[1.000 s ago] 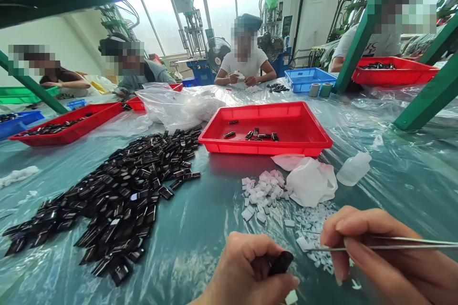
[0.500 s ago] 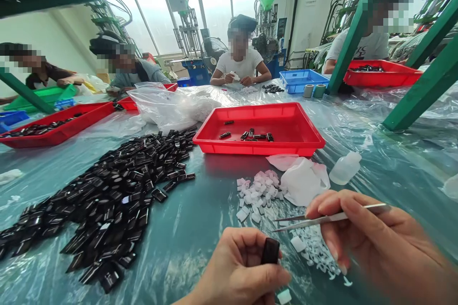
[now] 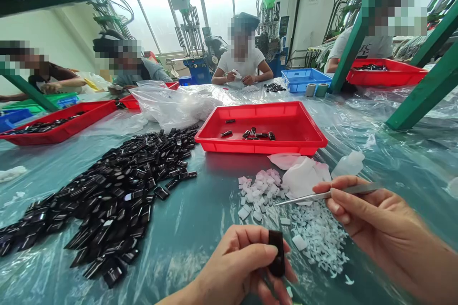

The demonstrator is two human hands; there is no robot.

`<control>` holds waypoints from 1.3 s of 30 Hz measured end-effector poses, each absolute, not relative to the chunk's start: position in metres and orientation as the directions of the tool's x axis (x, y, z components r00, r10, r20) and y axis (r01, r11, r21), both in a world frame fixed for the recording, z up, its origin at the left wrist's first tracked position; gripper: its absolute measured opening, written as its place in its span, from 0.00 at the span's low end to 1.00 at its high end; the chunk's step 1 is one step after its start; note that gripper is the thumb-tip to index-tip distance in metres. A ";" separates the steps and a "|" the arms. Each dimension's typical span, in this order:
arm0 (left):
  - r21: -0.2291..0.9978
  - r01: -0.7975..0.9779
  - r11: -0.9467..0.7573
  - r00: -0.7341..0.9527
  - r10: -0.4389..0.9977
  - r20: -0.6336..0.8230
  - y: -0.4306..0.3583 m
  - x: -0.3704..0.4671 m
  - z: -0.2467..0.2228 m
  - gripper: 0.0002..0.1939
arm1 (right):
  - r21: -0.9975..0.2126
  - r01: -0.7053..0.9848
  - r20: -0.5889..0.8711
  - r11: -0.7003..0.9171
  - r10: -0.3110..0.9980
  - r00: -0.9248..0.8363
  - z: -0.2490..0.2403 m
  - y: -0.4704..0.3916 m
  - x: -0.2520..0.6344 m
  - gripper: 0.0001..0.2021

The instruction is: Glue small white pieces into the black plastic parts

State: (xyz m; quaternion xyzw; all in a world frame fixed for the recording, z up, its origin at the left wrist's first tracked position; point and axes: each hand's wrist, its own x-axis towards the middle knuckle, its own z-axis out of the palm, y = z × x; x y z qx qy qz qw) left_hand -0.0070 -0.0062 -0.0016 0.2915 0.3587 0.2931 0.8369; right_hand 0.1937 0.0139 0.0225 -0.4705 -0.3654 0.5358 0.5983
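Note:
My left hand [image 3: 246, 262] pinches a small black part [image 3: 276, 252] between thumb and fingers, low in the middle of the view. My right hand [image 3: 368, 214] grips metal tweezers [image 3: 315, 197], whose tips look closed and point left, above the black part. Beneath the tweezers lie a heap of small white pads [image 3: 263, 188] and, further right, a pile of tiny translucent pieces [image 3: 318, 233]. A large heap of glossy black parts [image 3: 118, 181] spreads over the left side. Several black parts lie in the red tray [image 3: 261, 147].
A crumpled white bag [image 3: 304, 176] and a translucent bottle [image 3: 348, 164] lie behind my right hand. Clear plastic [image 3: 168, 105] is bunched left of the tray. A blue basket [image 3: 306, 80] and green posts [image 3: 422, 90] stand further back. Several people sit around the table.
The tweezers' tips have come together and risen slightly. My left hand has turned the black part, so that more of its length shows. My right hand has moved up a little.

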 end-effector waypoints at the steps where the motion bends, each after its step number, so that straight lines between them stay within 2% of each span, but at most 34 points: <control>1: 0.691 -0.298 0.659 0.572 0.702 -0.424 -0.006 -0.007 -0.002 0.11 | -0.933 -0.354 -0.121 -0.071 0.985 0.123 0.021 0.014 0.193 0.11; 4: 0.686 -0.327 0.650 0.567 0.715 -0.408 -0.007 -0.007 -0.003 0.11 | -0.895 -0.427 -0.188 -0.133 0.978 0.091 0.017 0.014 0.193 0.12; 9: 0.696 -0.320 0.642 0.574 0.716 -0.397 -0.008 -0.007 -0.004 0.10 | -0.923 -0.379 -0.113 -0.070 0.989 0.092 0.018 0.014 0.195 0.11; 14: 0.723 -0.279 0.632 0.576 0.713 -0.401 -0.008 -0.007 -0.004 0.10 | -0.876 -0.425 -0.279 -0.226 0.958 0.064 0.016 0.019 0.195 0.11; 18: 0.733 -0.245 0.634 0.566 0.707 -0.423 -0.008 -0.006 -0.003 0.09 | -0.865 -0.436 -0.263 -0.249 0.964 -0.029 0.012 0.020 0.197 0.11; 22: 0.732 -0.228 0.642 0.553 0.704 -0.445 -0.009 -0.006 -0.002 0.10 | -0.890 -0.395 -0.232 -0.227 0.972 -0.037 0.012 0.018 0.196 0.11; 27: 0.731 -0.197 0.653 0.552 0.690 -0.468 -0.011 -0.005 -0.001 0.11 | -0.942 -0.305 -0.185 -0.142 0.976 0.115 0.012 0.018 0.193 0.16; 29: 0.726 -0.186 0.662 0.564 0.677 -0.473 -0.012 -0.004 -0.001 0.11 | -0.962 -0.251 -0.139 -0.105 0.982 0.125 0.010 0.017 0.192 0.17; 34: 0.712 -0.159 0.684 0.581 0.648 -0.493 -0.012 -0.004 -0.002 0.10 | -0.984 -0.159 -0.085 -0.080 0.996 0.024 0.011 0.012 0.190 0.16; 39: 0.693 -0.126 0.710 0.601 0.610 -0.516 -0.014 -0.004 -0.003 0.12 | -0.980 -0.116 -0.149 -0.161 0.983 -0.107 0.011 0.011 0.188 0.15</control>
